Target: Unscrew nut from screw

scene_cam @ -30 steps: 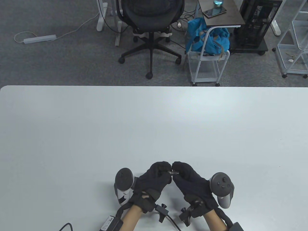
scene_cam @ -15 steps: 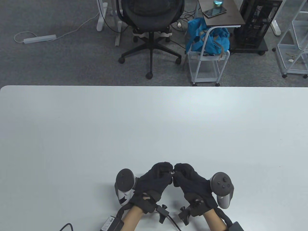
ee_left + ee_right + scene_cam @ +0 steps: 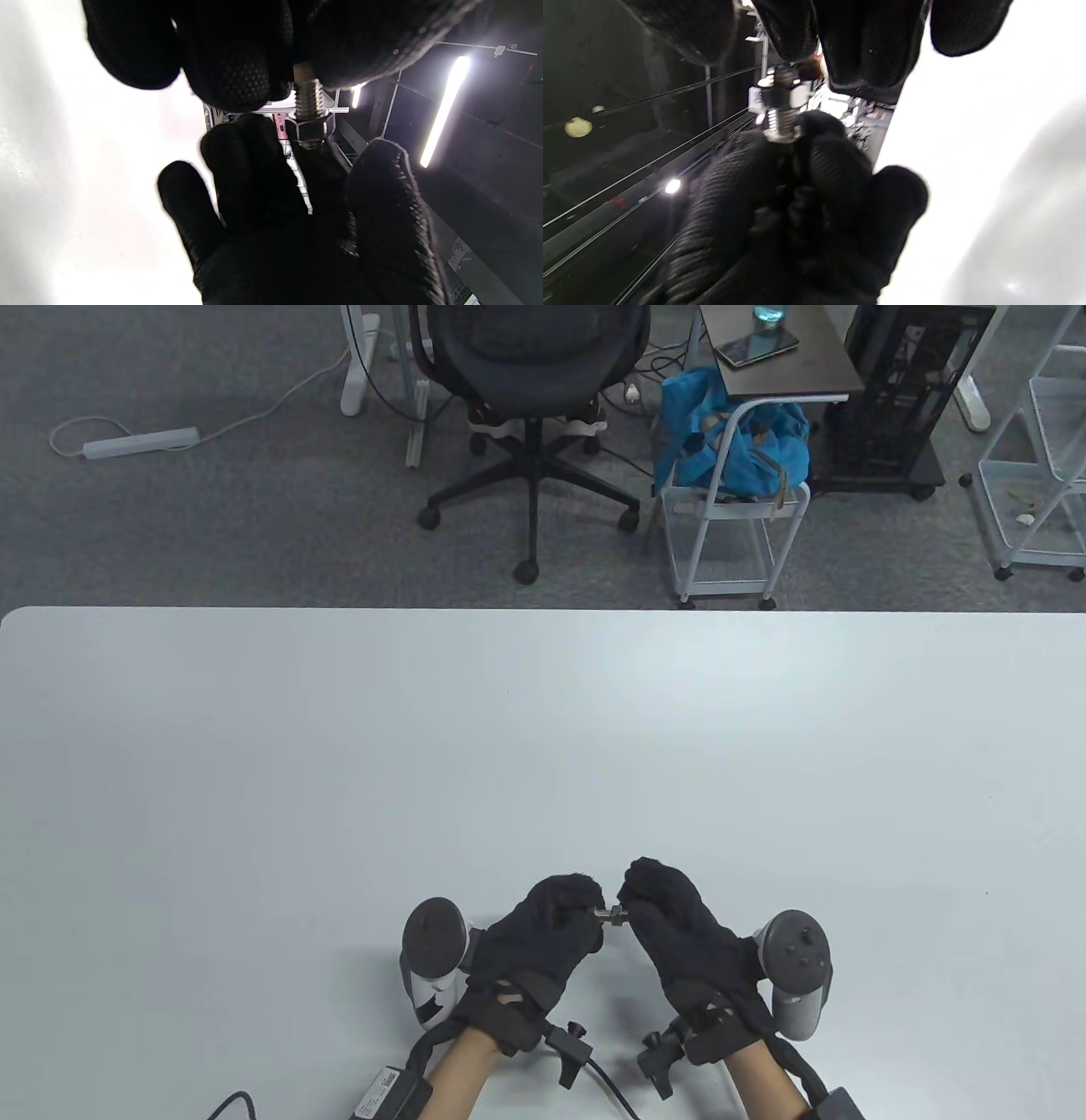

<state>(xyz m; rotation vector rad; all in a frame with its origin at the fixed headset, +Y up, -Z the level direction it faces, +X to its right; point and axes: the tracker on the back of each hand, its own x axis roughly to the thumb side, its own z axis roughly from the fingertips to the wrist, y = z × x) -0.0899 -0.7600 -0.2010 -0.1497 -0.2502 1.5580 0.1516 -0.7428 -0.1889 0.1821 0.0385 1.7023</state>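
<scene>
My left hand (image 3: pixel 588 909) pinches the head end of a silver screw (image 3: pixel 603 914) and holds it level above the table, near the front edge. In the left wrist view the threaded shaft (image 3: pixel 309 98) sticks out of my left fingers (image 3: pixel 237 63), with the hex nut (image 3: pixel 312 128) near its free end. My right hand (image 3: pixel 629 903) is at the nut (image 3: pixel 617 914). Its fingers (image 3: pixel 250 161) curl loosely around the nut and its thumb (image 3: pixel 382 178) stands apart from it. In the right wrist view the nut (image 3: pixel 778 96) sits just below my right fingertips (image 3: pixel 793 34), both side faces bare.
The white table (image 3: pixel 339 729) spreads out beyond the hands. Glove cables (image 3: pixel 607 1082) trail off the front edge. An office chair (image 3: pixel 530 356) and a white cart with a blue bag (image 3: pixel 730 449) stand on the floor past the far edge.
The hands were pressed close together, hiding the screw. My right hand has turned and shifted right and a little away, so the screw and nut show between the hands again.
</scene>
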